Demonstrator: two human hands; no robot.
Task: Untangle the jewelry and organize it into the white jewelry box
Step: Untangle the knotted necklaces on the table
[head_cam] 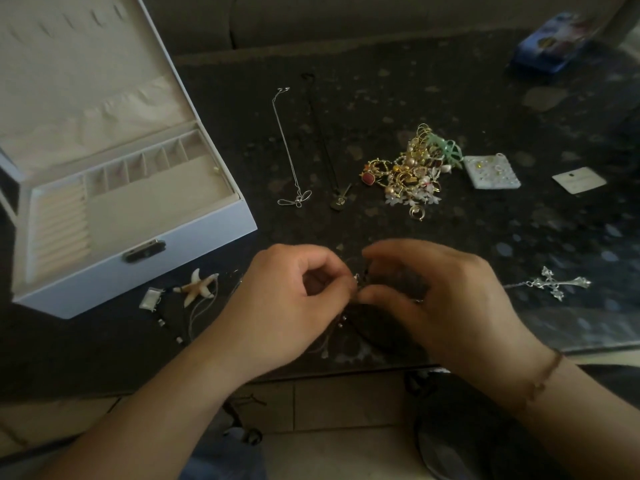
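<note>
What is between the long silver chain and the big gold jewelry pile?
In the head view, a thin black cord necklace lies between the long silver chain and the tangled gold jewelry pile.

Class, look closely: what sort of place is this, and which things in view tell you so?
Probably a living room at home: a dark speckled coffee table stands before a sofa, with tiled floor below. Personal jewelry lies beside a white jewelry box.

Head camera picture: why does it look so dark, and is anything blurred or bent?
Head view: dim light overall, with pale glare on the glossy table at right; the right hand is motion-blurred; the tangled chain both hands pinch is hard to make out; the white jewelry box looks bowed by the wide lens.
</note>
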